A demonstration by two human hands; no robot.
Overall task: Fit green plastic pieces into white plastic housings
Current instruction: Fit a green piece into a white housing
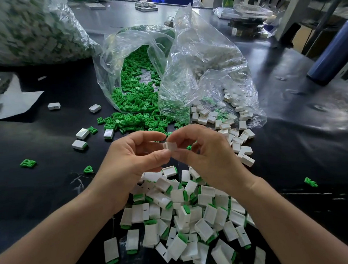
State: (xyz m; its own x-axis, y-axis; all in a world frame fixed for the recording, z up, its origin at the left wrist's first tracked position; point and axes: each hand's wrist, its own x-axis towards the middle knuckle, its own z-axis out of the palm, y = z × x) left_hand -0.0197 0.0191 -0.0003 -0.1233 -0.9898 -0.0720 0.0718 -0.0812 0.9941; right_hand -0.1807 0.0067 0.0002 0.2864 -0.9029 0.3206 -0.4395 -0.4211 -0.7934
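Pinching one white housing (171,148) between the fingertips of both hands, above the tabletop (50,190) and over the near heap. Left hand (133,154) and right hand (208,152) are both curled narrow onto it, thumb against forefinger. Whether a green piece is already seated inside cannot be told, as the fingers cover its ends. Done, by my estimate: a sizeable heap of assembled units (184,212), white with green showing at one end, lies under the wrists, and a few more assembled ones (79,144) lie scattered to the left. Left to do: a great deal. Loose green pieces (135,113) spill from an open clear bag (111,60), and empty housings (228,128) spill from a second clear bag (206,68) just beside it on the right. The large bag (26,28) at far left holds green-and-white parts, too blurred to say if they are fitted. Judgement: mid-batch, far from finished. Writing: none legible. Several housings carry only a short dark slot mark, and the dark blue bottle (335,50) at right shows no readable label.
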